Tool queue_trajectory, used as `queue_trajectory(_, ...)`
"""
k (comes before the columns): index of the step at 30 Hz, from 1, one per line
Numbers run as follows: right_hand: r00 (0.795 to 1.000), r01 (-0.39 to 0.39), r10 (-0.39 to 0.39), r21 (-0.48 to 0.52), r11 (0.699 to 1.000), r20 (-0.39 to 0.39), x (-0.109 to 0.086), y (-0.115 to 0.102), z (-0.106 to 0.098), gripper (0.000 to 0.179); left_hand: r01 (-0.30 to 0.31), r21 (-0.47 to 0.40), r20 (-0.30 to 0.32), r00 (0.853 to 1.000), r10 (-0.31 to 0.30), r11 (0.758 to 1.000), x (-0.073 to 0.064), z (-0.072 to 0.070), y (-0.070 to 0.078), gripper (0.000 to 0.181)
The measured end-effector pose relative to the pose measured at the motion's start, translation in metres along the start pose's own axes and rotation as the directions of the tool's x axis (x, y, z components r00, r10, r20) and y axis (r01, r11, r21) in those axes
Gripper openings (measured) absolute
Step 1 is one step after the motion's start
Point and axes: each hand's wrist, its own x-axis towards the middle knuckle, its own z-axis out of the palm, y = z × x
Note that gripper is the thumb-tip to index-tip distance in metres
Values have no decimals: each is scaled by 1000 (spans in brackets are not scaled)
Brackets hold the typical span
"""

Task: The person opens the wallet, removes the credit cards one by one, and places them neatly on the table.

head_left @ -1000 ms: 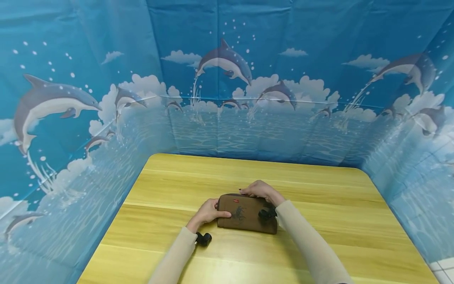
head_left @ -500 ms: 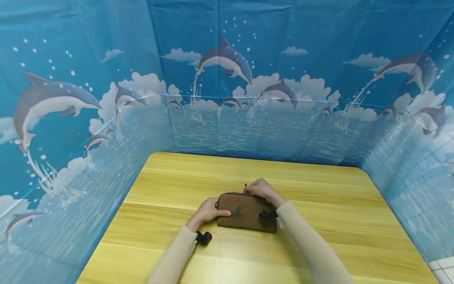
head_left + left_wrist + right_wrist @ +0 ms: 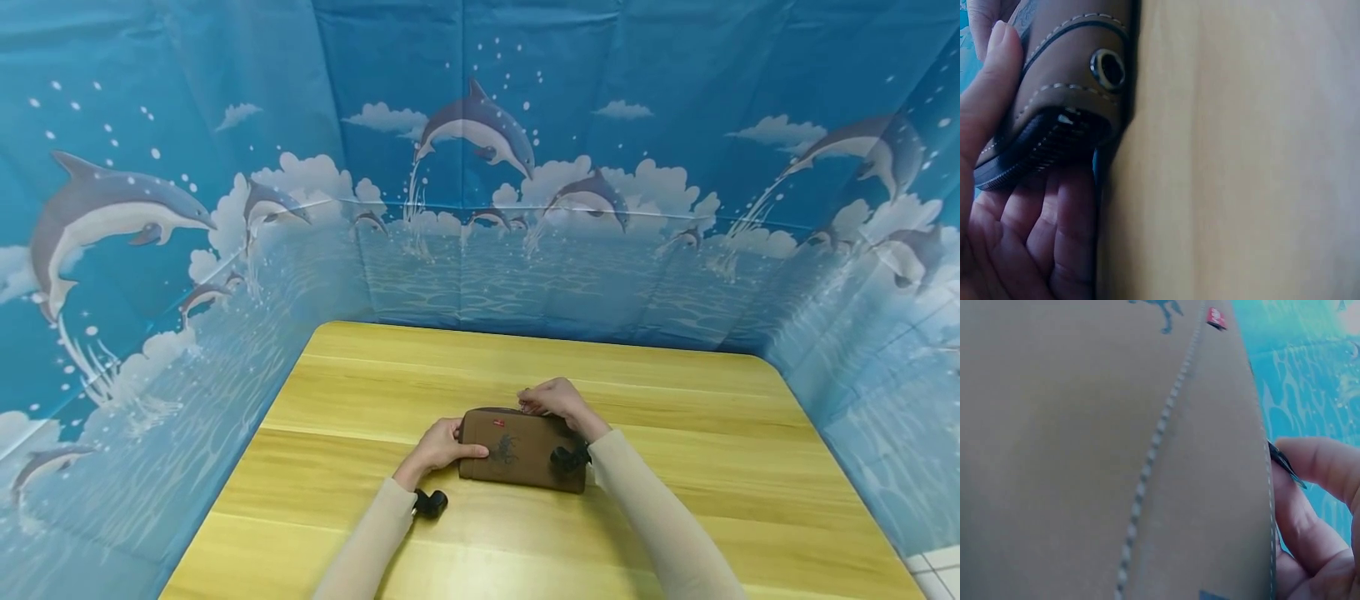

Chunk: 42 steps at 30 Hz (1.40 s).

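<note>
A brown zip-around clutch wallet (image 3: 525, 454), with a dark animal print and a small red tag (image 3: 1215, 319), stands on its long edge on the table. My left hand (image 3: 437, 446) grips its left end, thumb on the front face and fingers behind. The left wrist view shows that end close up, with a metal eyelet (image 3: 1108, 69) and a dark zipper (image 3: 1041, 150) curving round the corner. At the top edge is my right hand (image 3: 553, 397). Its thumb and finger pinch a small dark zipper pull (image 3: 1286, 465). The wallet's inside is hidden.
The wood-grain table (image 3: 675, 400) has rounded far corners. A blue curtain (image 3: 480, 275) printed with dolphins hangs behind it and along both sides. A black wrist camera (image 3: 431, 504) sits below the left hand, and another camera (image 3: 568, 457) overlaps the wallet's right part.
My right fingertips have shifted slightly right along the wallet's top edge, and now pinch the zipper pull. The left hand and the wallet have stayed nearly in place.
</note>
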Motion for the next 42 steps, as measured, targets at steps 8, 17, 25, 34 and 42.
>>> queue_trajectory(8,998,-61,62,-25,998,27,0,2,-10,29,2,16,-13,1000,-2,1000,-1,0,0,20)
queue_trajectory(17,999,-47,47,-2,999,9,-4,4,-11,29,-6,1,-13,1000,7,1000,-1,2,0,21)
queue_trajectory(25,998,-45,48,71,996,-32,-3,11,-8,33,4,40,-37,999,-3,999,12,3,-29,26)
queue_trajectory(34,994,-90,98,133,987,-54,-2,16,-13,29,0,29,-33,999,0,1000,16,-1,-35,29)
queue_trajectory(42,993,-86,98,159,984,-67,-9,31,-21,32,-20,46,-49,999,22,999,16,2,-34,22)
